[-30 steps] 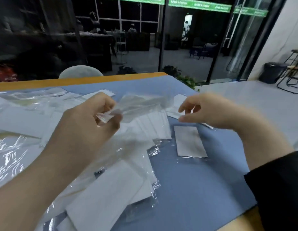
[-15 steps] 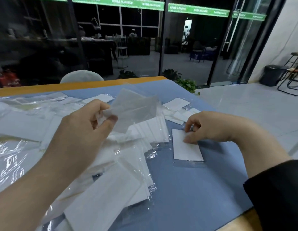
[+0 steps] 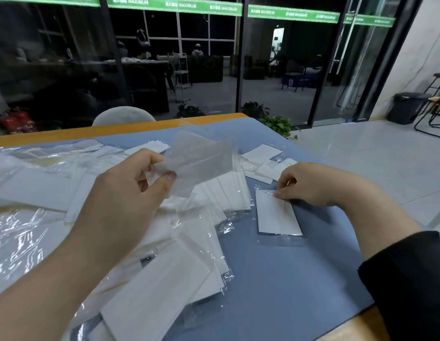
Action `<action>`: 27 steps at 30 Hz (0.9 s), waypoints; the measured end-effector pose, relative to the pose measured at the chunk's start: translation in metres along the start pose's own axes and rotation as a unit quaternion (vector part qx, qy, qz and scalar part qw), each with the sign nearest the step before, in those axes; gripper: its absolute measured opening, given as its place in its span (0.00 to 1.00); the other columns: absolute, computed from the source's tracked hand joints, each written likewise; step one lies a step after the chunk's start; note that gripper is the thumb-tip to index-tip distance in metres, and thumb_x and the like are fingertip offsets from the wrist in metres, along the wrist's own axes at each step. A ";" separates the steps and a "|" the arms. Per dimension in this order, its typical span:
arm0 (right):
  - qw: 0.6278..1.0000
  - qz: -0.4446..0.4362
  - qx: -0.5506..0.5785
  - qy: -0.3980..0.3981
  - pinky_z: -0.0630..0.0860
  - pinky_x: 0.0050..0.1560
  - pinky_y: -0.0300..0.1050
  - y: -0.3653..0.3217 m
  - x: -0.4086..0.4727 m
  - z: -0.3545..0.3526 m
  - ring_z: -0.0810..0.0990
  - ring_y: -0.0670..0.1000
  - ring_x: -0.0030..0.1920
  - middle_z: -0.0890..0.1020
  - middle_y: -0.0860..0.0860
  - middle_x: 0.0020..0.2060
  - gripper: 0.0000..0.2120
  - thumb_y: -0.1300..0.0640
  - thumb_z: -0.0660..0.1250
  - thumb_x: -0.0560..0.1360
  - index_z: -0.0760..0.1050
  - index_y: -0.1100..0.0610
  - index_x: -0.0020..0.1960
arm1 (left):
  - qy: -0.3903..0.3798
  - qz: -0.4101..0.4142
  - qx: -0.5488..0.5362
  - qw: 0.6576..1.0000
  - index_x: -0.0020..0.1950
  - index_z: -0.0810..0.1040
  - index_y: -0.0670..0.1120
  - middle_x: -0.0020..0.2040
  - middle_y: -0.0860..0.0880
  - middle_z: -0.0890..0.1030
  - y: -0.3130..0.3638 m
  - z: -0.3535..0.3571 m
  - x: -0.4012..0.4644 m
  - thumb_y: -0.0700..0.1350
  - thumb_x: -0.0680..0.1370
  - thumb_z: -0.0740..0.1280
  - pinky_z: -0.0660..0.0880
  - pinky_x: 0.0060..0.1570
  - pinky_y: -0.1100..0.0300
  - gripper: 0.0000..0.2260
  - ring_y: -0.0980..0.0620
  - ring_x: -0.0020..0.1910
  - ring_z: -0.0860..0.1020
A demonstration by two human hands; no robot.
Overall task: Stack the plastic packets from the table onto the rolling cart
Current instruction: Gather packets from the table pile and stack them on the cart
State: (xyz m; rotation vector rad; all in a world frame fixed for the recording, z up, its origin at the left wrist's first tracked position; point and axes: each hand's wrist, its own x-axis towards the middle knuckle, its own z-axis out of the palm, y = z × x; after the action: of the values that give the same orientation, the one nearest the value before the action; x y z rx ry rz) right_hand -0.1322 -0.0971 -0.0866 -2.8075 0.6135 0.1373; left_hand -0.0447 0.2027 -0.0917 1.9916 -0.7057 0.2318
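Two bare forearms enter from the lower frame; the left hand (image 3: pixel 130 193) wears nothing, no ring or watch visible. The right hand (image 3: pixel 310 183) is likewise unadorned; a black sleeve (image 3: pixel 408 279) covers that arm at lower right.

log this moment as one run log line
left hand: pinches clear packet, raised | right hand: fingertips on lone packet on blue mat | cart: not visible

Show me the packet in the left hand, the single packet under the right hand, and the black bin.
held packet (image 3: pixel 204 161), head view, middle of its clear film
single packet (image 3: pixel 278 215), head view, white insert's centre
black bin (image 3: pixel 405 108), head view, front wall
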 end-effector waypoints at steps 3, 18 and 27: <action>1.000 -0.016 0.003 0.014 0.67 0.36 0.39 -0.002 -0.002 0.000 0.75 0.44 0.39 0.78 0.43 0.41 0.07 0.46 0.68 0.78 0.77 0.46 0.43 | 0.005 0.000 -0.008 1.000 0.46 0.79 0.54 0.37 0.52 0.83 0.001 0.000 0.000 0.48 0.79 0.71 0.76 0.42 0.50 0.02 0.51 0.37 0.80; 0.778 -0.258 0.509 0.262 0.74 0.39 0.50 -0.100 -0.008 -0.003 0.77 0.49 0.37 0.80 0.46 0.34 0.09 0.64 0.71 0.76 0.76 0.51 0.48 | 0.007 -0.129 -0.261 0.957 0.50 0.84 0.51 0.37 0.53 0.83 0.011 0.002 0.003 0.47 0.83 0.65 0.80 0.53 0.38 0.08 0.42 0.38 0.82; 0.822 -0.265 0.371 0.343 0.71 0.62 0.40 -0.133 -0.005 0.027 0.74 0.42 0.62 0.75 0.37 0.59 0.22 0.54 0.75 0.75 0.69 0.41 0.62 | 0.001 -0.008 -0.118 0.993 0.49 0.82 0.55 0.41 0.56 0.84 0.004 -0.009 0.006 0.45 0.80 0.69 0.76 0.39 0.63 0.05 0.54 0.41 0.81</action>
State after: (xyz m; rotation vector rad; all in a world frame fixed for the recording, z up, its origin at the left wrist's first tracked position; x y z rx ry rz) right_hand -0.0813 0.0290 -0.0802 -2.0621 -0.0498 -1.0231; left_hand -0.0411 0.2072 -0.0815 1.7704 -0.6822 0.1332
